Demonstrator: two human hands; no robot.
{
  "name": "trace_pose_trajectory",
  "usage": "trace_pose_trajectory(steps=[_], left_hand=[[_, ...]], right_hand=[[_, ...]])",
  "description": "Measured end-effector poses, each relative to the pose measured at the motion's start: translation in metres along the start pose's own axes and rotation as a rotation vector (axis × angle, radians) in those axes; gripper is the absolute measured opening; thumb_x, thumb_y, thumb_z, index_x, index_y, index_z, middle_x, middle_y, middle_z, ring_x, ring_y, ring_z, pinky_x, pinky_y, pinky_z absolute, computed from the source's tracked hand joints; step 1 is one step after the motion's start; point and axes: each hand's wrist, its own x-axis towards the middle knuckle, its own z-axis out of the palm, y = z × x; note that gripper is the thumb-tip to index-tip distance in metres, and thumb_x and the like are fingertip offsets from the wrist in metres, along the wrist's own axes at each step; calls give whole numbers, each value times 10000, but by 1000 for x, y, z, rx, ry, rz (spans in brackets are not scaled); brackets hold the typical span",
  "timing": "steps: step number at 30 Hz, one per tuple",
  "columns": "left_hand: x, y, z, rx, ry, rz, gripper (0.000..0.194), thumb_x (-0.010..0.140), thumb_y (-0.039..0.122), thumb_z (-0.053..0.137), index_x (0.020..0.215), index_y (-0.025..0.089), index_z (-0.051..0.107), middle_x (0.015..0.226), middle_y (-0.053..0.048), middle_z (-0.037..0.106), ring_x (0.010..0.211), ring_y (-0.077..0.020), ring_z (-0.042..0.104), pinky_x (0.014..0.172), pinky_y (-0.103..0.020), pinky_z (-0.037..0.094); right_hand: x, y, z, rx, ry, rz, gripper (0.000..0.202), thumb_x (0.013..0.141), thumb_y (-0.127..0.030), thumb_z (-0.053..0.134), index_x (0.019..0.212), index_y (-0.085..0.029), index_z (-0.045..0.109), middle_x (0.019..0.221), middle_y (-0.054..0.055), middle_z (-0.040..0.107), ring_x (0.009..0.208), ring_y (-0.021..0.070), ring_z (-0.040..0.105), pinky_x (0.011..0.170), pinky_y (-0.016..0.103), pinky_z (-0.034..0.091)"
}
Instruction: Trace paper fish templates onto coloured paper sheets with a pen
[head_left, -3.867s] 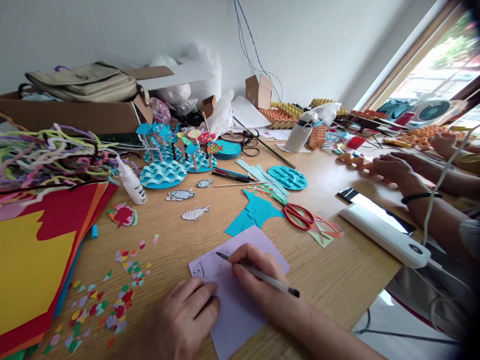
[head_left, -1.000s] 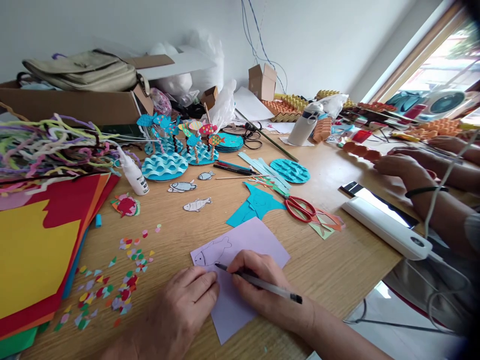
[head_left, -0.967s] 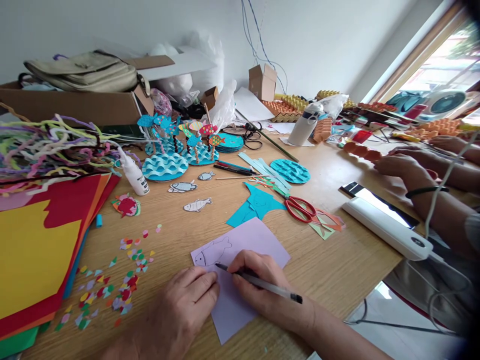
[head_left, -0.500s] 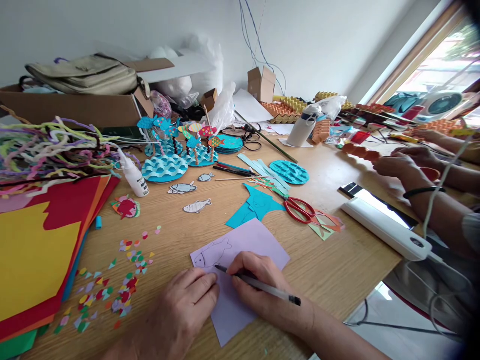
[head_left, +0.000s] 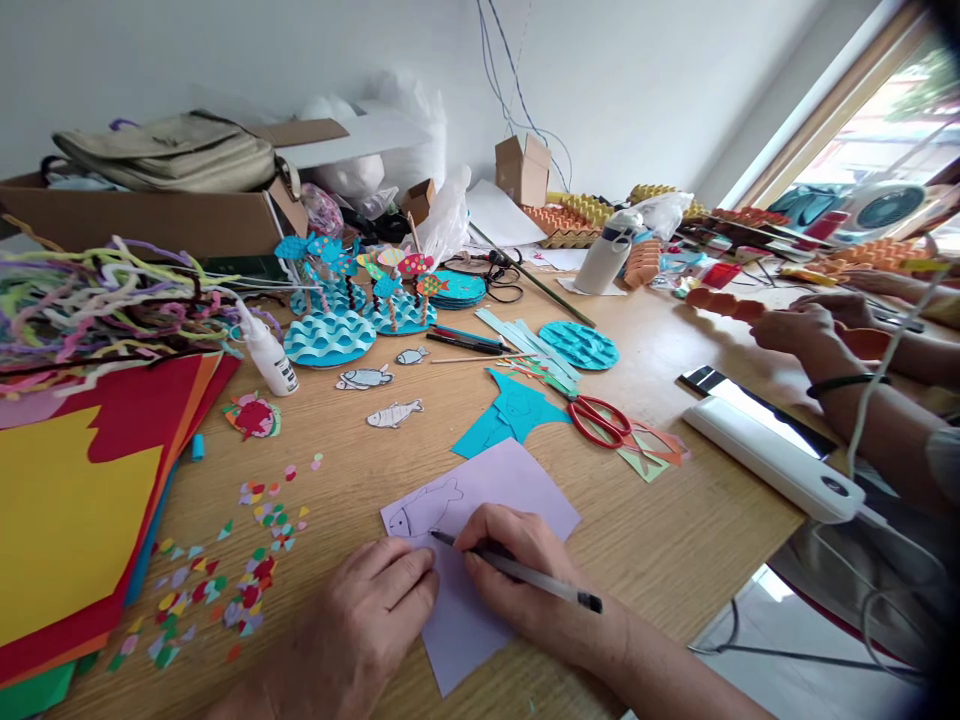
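Observation:
A sheet of purple paper (head_left: 517,490) lies on the table with a fish outline (head_left: 427,507) drawn in dark ink near its left corner. My right hand (head_left: 517,570) is closed around a pen (head_left: 525,573), whose tip touches the paper at the fish's lower edge. Fingers lying flat, my left hand (head_left: 375,610) rests on the paper's left edge and holds nothing. Beyond the sheet are blue paper scraps (head_left: 510,412) and red-handled scissors (head_left: 600,420). Small cut-out paper fish (head_left: 394,413) lie to the upper left.
Paper confetti (head_left: 255,580) is scattered at left, beside stacked coloured paper (head_left: 75,520) and a glue bottle (head_left: 268,350). Blue wavy discs (head_left: 330,337) carry fish on stems. A white power bank (head_left: 772,460) lies at right, near another person's hands (head_left: 795,325).
My hands, the pen and the paper look almost the same as before. At right, the other person's hands have shifted slightly around an orange strip.

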Motion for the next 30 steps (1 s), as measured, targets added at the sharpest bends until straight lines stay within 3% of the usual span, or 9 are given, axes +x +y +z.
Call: trace_pose_trajectory(steps=[3,7,15,21,30], left_hand=[[-3,0,3,-18,44,-29,390,988,168,241,978,147,630,965,-41,660,888,-181,571,764,-281,524],[-4,-1,0,-13,-79,4,354,983,160,266,1040,144,615,1035,-44,648,935,-188,565,802,-291,518],[-3,1,6,-20,35,-24,416,987,168,215,968,148,630,943,-53,654,877,-185,561,757,-294,520],[-11,1,11,-55,-34,-45,372,971,149,246,1029,153,614,1009,-62,638,937,-197,545,798,-312,512],[2,-1,-3,41,-14,48,360,966,129,272,1018,146,627,954,-52,662,866,-170,576,748,-271,528]], right_hand=[[-1,0,0,2,6,0,131,693,-77,476,728,-183,545,614,-24,549,551,101,487,545,199,377],[-1,0,0,14,6,3,126,695,-80,478,731,-180,546,623,-18,555,553,101,491,545,196,380],[0,0,-1,14,13,12,123,695,-83,478,727,-181,544,605,-29,534,536,95,469,527,191,367],[0,-1,0,32,24,15,122,690,-81,471,720,-178,539,602,-27,534,532,94,470,523,191,367],[0,0,0,31,31,32,127,689,-69,482,720,-178,538,600,-33,533,533,90,475,528,188,366]])
